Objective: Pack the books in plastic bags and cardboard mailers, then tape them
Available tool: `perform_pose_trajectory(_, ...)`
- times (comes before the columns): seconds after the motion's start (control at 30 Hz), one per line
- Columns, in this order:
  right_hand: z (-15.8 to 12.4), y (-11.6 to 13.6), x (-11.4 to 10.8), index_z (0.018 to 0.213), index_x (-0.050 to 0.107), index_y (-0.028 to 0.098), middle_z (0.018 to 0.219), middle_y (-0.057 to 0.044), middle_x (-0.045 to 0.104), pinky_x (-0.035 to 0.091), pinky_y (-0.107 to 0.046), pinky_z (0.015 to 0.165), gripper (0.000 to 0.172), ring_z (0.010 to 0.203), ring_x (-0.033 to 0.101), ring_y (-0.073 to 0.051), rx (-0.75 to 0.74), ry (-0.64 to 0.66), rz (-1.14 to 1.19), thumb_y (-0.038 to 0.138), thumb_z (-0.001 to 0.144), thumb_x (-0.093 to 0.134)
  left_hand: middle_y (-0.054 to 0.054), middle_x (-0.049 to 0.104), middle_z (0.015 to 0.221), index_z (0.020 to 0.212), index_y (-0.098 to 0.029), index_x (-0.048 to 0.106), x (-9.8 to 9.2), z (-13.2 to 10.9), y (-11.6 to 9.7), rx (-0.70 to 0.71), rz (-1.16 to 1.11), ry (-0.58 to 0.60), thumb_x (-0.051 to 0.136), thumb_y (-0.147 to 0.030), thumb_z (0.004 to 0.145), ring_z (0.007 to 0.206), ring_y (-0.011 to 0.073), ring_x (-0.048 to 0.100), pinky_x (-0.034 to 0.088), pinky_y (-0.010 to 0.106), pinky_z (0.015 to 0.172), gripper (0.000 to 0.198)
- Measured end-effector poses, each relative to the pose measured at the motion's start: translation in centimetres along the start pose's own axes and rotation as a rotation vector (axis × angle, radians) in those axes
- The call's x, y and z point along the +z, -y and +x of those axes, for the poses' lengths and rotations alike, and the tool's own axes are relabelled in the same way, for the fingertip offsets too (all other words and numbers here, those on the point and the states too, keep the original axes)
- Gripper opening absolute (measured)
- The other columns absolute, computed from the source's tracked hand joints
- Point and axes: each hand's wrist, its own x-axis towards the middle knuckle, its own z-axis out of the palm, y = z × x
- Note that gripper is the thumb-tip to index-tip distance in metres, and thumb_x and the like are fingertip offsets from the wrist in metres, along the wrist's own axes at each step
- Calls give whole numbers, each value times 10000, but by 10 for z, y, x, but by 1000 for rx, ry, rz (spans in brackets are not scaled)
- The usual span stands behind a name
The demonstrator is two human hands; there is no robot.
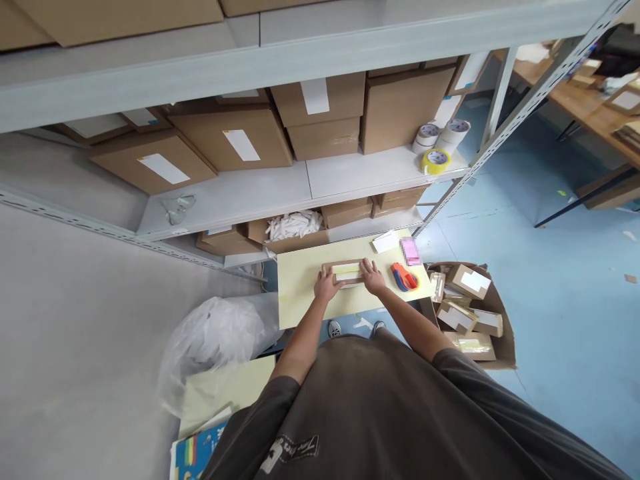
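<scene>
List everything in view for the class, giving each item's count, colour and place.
shelving: one, grey, ahead
cartons: several, brown, on the shelves
tape rolls: three, white and yellow, on a shelf
board: one, pale yellow, below the shelves
tape dispenser: one, orange and blue, on the board
small box: one, brown, on the board
bin carton: one, brown, open, right, holding parcels
plastic bag: one, clear, left
left hand: one, on the small box
right hand: one, on the small box

Left hand; right hand on carton
</scene>
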Motion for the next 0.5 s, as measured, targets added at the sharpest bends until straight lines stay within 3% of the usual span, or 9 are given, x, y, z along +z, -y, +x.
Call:
perform_pose_trajectory(0.07,5,0,-10,1733,350,218,1837,-109,203,355,-539,1268,667,1690,165,-386,-17,-15,11,291,1078,455,168,189,1829,1718,-230,403,-1,3,-4,-4,15,10,669,-761,921,1619,401,348,492,459,1188,993)
perform_pose_trajectory(0.2,-1,-21,-35,1698,408,184,1809,-152,280,370,-539,1263,641,1680,204,-377,16,-177,59,312,1075,482,178,190,1824,1713,-220,412,-4,5,-3,-19,27,13,653,-759,940,1562,367,470,506,414,1181,973)
perform_pose_trajectory(0.33,-24,-70,-52,1658,464,170,1758,-174,382,380,-553,1261,615,1639,293,-366,78,-321,104,301,1058,502,182,208,1816,1712,-240,418,-6,7,1,-8,69,-15,642,-751,950,1485,382,565,559,428,1122,945)
perform_pose_trajectory(0.5,-60,-139,-53,1598,521,138,1704,-207,442,402,-544,1241,598,1580,360,-381,227,-381,123,264,1015,554,197,255,1799,1701,-203,436,-6,12,1,9,111,-61,614,-720,981,1493,399,554,565,452,1121,904)
